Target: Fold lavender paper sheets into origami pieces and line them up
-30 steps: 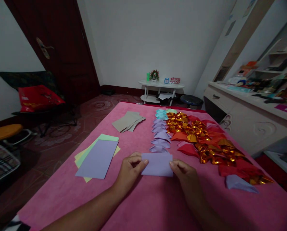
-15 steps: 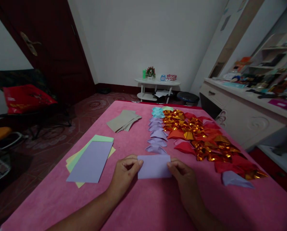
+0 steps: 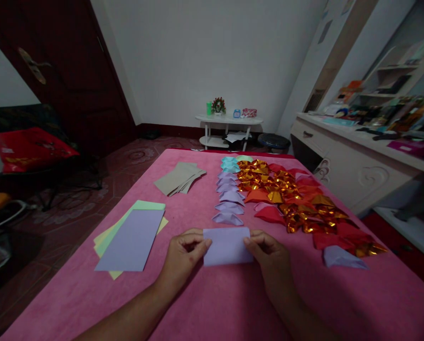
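Observation:
A small rectangle of purple paper (image 3: 227, 247) is stretched between my two hands, over the near part of the pink-covered table (image 3: 212, 303). My left hand (image 3: 187, 251) pinches its left edge, thumb on top. At the right edge my right hand (image 3: 268, 251) pinches it the same way. Just beyond the paper runs a column of folded purple paper pieces (image 3: 228, 219). To the left lies a stack of flat sheets, with a purple sheet (image 3: 133, 241) on top of green and yellow ones.
Grey-beige sheets (image 3: 178, 179) lie farther back on the left. Rows of shiny gold folded pieces (image 3: 256, 180) and red ones (image 3: 268, 214) fill the right side, with a lone purple folded piece (image 3: 343, 257) nearer. A white dresser (image 3: 354, 166) stands to the right.
My view has turned slightly, so the surroundings sit a little farther left. Both hands still hold the purple paper; my right thumb lies slightly farther in over its edge.

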Demonstrator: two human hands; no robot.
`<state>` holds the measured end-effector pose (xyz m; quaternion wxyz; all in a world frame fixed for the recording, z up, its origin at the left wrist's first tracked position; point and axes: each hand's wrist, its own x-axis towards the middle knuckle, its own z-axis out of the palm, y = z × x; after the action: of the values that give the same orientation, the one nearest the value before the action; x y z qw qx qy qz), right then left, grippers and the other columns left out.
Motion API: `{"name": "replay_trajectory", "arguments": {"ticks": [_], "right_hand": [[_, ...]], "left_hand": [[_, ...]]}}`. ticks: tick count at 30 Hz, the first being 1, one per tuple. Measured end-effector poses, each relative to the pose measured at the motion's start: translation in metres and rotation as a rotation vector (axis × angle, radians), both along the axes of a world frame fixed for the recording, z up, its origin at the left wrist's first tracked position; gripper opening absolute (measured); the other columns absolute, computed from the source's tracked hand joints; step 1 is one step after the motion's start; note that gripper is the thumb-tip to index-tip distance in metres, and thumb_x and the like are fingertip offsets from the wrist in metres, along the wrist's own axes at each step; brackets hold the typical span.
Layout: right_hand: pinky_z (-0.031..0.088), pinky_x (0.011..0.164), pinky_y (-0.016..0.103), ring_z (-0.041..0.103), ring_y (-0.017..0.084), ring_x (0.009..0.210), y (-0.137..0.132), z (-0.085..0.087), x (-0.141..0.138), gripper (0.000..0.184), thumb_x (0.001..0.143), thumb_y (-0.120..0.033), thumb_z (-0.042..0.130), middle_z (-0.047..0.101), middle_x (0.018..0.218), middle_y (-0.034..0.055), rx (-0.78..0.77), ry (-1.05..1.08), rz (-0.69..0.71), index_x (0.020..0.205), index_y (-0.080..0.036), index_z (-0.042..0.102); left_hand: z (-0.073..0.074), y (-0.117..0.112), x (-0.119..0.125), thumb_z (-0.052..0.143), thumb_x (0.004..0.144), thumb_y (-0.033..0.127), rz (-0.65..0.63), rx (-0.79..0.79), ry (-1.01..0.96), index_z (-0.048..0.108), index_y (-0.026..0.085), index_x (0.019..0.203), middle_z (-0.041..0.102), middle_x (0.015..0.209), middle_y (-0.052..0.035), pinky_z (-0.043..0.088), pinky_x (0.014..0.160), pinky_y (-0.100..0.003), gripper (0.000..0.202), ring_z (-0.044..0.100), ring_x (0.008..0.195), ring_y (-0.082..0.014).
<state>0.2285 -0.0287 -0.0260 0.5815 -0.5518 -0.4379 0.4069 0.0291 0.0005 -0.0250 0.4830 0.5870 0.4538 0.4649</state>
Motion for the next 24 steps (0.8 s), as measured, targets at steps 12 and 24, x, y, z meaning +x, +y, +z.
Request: {"name": "replay_trajectory", "arguments": {"ticks": [12,24], "right_hand": [[0.035,0.055,0.023,0.046,0.013,0.063,0.0035,-0.0032,0.0004,0.022,0.070,-0.027,0.068,0.050,0.066,-0.0011,0.044,-0.081,0.050,0.057,-0.017,0.053],[0.041,0.065,0.025,0.056,0.019,0.077,0.0023,0.0002,0.0012,0.021,0.077,-0.031,0.063,0.061,0.079,0.0038,0.051,-0.105,0.047,0.061,-0.017,0.062]], "left_hand": [[-0.0004,0.0014,-0.0030,0.065,0.077,0.027,0.044,-0.006,-0.017,0.073,0.015,0.070,0.067,0.085,-0.0082,0.046,0.067,-0.024,0.016,0.059,0.079,-0.0166],[-0.0038,0.0021,-0.0028,0.071,0.071,0.027,0.058,-0.044,-0.069,0.071,0.015,0.064,0.065,0.081,-0.0056,0.044,0.062,-0.021,0.013,0.058,0.073,-0.0139]]}}
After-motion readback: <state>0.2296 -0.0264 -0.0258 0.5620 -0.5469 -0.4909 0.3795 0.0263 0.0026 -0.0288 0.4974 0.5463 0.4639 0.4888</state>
